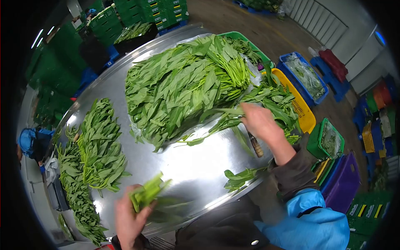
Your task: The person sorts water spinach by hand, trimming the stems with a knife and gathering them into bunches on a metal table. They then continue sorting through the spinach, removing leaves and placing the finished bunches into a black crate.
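My left hand (129, 218) is wrapped around a small bunch of water spinach (148, 191), its pale stem ends up and its leaves blurred. My right hand (262, 121) pinches a leafy water spinach stalk (225, 111) beside the big pile. That large heap of water spinach (175, 87) lies on clear plastic on the steel table (196, 166), stems toward the right. Just below my right hand rests a knife (256, 148) with a wooden handle. Some loose leaves (239, 178) lie near the table's front edge.
Bundled water spinach (100, 146) lies along the table's left side. A yellow crate (306, 112), a blue crate (318, 93) and a green basket (341, 139) stand on the right. Green crates (154, 12) are stacked behind. A person in blue (28, 141) is at far left.
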`<state>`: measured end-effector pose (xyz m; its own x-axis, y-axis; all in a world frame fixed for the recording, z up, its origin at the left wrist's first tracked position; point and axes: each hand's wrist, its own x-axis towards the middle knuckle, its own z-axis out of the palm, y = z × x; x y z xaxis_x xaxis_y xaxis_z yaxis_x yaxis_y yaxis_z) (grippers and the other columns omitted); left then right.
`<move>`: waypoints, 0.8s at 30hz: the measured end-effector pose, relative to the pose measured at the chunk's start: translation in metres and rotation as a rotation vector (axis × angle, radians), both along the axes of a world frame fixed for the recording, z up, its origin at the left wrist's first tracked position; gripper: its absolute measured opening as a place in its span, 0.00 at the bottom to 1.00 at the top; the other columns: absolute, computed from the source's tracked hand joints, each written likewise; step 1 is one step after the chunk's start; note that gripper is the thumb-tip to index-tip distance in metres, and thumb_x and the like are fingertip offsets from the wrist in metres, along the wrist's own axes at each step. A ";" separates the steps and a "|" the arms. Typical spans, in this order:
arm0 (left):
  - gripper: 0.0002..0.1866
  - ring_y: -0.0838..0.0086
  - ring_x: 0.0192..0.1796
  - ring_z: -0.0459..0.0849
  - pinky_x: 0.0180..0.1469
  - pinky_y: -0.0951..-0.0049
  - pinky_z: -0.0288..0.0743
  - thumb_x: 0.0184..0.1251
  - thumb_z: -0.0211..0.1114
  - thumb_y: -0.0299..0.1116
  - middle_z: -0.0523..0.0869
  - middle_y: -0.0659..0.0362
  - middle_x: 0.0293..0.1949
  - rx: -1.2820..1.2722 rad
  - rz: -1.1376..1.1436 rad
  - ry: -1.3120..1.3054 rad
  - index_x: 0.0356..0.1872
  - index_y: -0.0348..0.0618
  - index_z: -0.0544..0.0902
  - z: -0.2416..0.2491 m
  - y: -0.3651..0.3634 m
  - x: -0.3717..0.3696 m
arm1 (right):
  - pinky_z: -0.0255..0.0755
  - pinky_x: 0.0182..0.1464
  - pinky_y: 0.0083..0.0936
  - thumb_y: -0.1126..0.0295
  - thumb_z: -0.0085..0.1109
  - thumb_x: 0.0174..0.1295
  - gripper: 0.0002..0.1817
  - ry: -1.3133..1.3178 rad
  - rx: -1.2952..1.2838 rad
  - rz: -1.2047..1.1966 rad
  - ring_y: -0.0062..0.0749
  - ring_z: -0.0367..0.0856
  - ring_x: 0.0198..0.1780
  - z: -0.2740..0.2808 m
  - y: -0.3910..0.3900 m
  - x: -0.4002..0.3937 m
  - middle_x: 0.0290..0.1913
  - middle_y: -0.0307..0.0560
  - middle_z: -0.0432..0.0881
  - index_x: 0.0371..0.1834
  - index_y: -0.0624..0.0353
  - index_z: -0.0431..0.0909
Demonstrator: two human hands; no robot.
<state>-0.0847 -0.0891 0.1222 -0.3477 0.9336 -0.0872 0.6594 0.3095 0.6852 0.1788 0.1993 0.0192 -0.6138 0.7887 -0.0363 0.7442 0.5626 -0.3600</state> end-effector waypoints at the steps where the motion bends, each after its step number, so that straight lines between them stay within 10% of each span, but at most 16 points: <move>1: 0.18 0.57 0.33 0.84 0.37 0.67 0.75 0.50 0.72 0.28 0.84 0.48 0.31 -0.045 0.077 0.144 0.42 0.39 0.78 -0.005 0.003 0.000 | 0.73 0.47 0.41 0.75 0.55 0.53 0.15 0.009 0.347 -0.014 0.50 0.80 0.43 -0.022 0.009 0.013 0.40 0.54 0.81 0.46 0.57 0.75; 2: 0.18 0.51 0.32 0.83 0.35 0.63 0.75 0.49 0.73 0.29 0.83 0.46 0.28 -0.087 0.155 0.291 0.41 0.40 0.77 -0.014 0.007 0.000 | 0.72 0.47 0.42 0.75 0.53 0.53 0.13 0.019 0.695 -0.026 0.51 0.78 0.45 -0.038 0.016 0.019 0.41 0.57 0.80 0.43 0.60 0.75; 5: 0.19 0.46 0.31 0.81 0.34 0.52 0.72 0.49 0.73 0.33 0.82 0.46 0.26 -0.214 0.117 0.501 0.38 0.42 0.74 -0.090 0.019 -0.012 | 0.69 0.56 0.42 0.79 0.56 0.48 0.19 0.205 0.183 0.098 0.52 0.74 0.53 -0.063 0.005 -0.010 0.49 0.57 0.78 0.47 0.62 0.76; 9: 0.26 0.44 0.36 0.81 0.38 0.53 0.73 0.51 0.74 0.41 0.82 0.43 0.33 -0.144 0.269 0.394 0.46 0.38 0.75 -0.227 0.034 -0.017 | 0.64 0.58 0.38 0.76 0.53 0.51 0.14 0.359 0.414 0.318 0.47 0.72 0.53 -0.155 -0.024 -0.057 0.42 0.51 0.77 0.42 0.60 0.78; 18: 0.38 0.51 0.56 0.73 0.55 0.51 0.65 0.50 0.72 0.49 0.73 0.44 0.59 -0.068 0.122 0.608 0.58 0.34 0.71 -0.185 0.039 0.001 | 0.74 0.39 0.32 0.76 0.57 0.53 0.10 0.493 -0.120 0.343 0.40 0.79 0.38 -0.119 -0.065 -0.054 0.34 0.44 0.76 0.40 0.55 0.81; 24: 0.16 0.68 0.52 0.78 0.59 0.66 0.68 0.73 0.53 0.38 0.82 0.50 0.50 0.167 0.358 -0.696 0.47 0.33 0.77 -0.155 0.034 0.056 | 0.74 0.36 0.32 0.72 0.60 0.59 0.11 0.734 -0.343 0.403 0.42 0.80 0.34 -0.070 -0.151 -0.080 0.38 0.45 0.76 0.46 0.55 0.78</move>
<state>-0.0289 -0.0553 -0.0327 -0.5458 0.7954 -0.2635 -0.0569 0.2785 0.9587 0.0992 0.0482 -0.0510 -0.8025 0.5271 0.2797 0.0315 0.5054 -0.8623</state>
